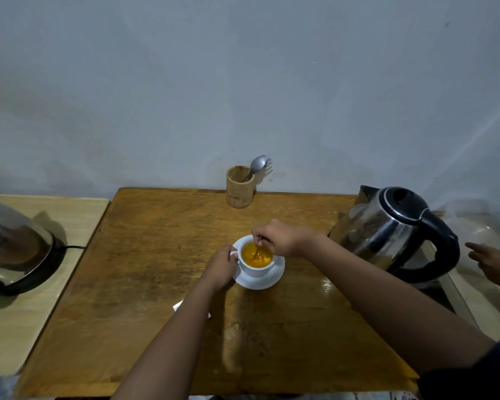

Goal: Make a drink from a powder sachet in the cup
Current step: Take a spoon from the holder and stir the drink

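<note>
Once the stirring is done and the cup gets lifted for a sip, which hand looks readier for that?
Probably the left hand: it already rests at the white cup handle, on the saucer's left side. The right hand is busy holding the spoon in the orange drink.

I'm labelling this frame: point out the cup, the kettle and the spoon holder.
cup (pixel 256 269): head view, front of its white wall.
kettle (pixel 387 229): head view, middle of its steel body.
spoon holder (pixel 239 189): head view, front of the wooden wall.

One cup (pixel 254 268), one saucer (pixel 267 281), two kettles (pixel 393 235).
</note>
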Available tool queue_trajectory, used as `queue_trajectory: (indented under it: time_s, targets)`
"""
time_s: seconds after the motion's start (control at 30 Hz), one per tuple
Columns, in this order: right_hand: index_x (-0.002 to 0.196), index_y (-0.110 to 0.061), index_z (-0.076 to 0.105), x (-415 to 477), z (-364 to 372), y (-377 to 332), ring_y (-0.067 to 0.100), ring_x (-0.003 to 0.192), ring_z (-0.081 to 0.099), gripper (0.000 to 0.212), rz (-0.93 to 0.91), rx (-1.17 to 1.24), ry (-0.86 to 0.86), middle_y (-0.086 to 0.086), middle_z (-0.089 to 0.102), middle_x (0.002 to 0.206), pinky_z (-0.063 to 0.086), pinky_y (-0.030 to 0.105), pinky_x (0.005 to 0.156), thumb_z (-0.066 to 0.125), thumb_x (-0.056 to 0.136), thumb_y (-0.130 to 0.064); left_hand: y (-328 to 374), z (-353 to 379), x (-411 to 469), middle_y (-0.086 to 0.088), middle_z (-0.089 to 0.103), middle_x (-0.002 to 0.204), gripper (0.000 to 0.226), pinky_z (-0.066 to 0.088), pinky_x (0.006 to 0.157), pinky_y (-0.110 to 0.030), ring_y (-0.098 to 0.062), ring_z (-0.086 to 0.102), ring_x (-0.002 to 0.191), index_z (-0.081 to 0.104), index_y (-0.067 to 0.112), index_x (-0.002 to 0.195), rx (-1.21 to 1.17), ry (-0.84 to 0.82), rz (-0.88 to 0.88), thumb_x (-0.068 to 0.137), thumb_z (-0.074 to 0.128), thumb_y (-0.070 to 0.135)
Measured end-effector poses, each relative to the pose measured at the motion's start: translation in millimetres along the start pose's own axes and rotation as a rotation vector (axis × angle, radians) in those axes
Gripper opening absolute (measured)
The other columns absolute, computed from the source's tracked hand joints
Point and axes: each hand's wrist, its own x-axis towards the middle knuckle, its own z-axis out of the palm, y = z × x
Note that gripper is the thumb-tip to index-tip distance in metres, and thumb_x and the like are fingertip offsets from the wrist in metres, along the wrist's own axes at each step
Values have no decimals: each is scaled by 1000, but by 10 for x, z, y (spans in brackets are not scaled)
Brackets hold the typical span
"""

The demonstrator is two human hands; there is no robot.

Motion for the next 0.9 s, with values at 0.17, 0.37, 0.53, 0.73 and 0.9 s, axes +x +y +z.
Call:
queue_trajectory:
  time_s: [0.17, 0.37, 0.53, 0.73, 0.9]
  targets:
    - [94, -8, 58, -32, 54, -34, 23, 83, 54, 14, 79, 95, 86, 11, 61, 93, 45, 36, 72, 44, 92, -6, -9, 3, 6, -11, 56, 98, 22, 36, 70, -30, -21, 49, 85, 56, 7, 102, 5, 8, 10, 94, 38, 17]
    - [91, -10, 60, 28, 228, -50, 27, 88, 62, 14, 190, 245, 312, 14, 66, 95, 54, 48, 82, 47, 91, -12, -5, 10, -16, -9, 54, 96, 18, 36, 67, -30, -21, 48, 84, 54, 10, 98, -5, 9, 12, 95, 38, 17]
    - [86, -6, 58, 84, 342, -89, 30, 78, 63, 16, 225, 339, 465, 17, 67, 84, 54, 49, 78, 43, 91, -12, 2, 18, -26, -9, 53, 93, 14, 34, 59, -28, -20, 47, 79, 50, 14, 92, -8, 18, 20, 95, 37, 17]
    - [86, -4, 52, 83, 382, -138, 31, 70, 57, 16, 271, 311, 576, 19, 62, 81, 43, 39, 58, 41, 94, -13, 12, 11, -36, -8, 53, 93, 14, 35, 60, -28, -20, 48, 81, 50, 14, 93, -14, 14, 23, 95, 37, 17]
    - [85, -8, 49, 84, 382, -141, 24, 66, 51, 13, 317, 280, 612, 12, 54, 75, 29, 29, 47, 42, 94, -14, -1, 10, -38, -8, 54, 91, 13, 35, 58, -27, -19, 47, 79, 50, 15, 91, -30, 17, 24, 95, 37, 17]
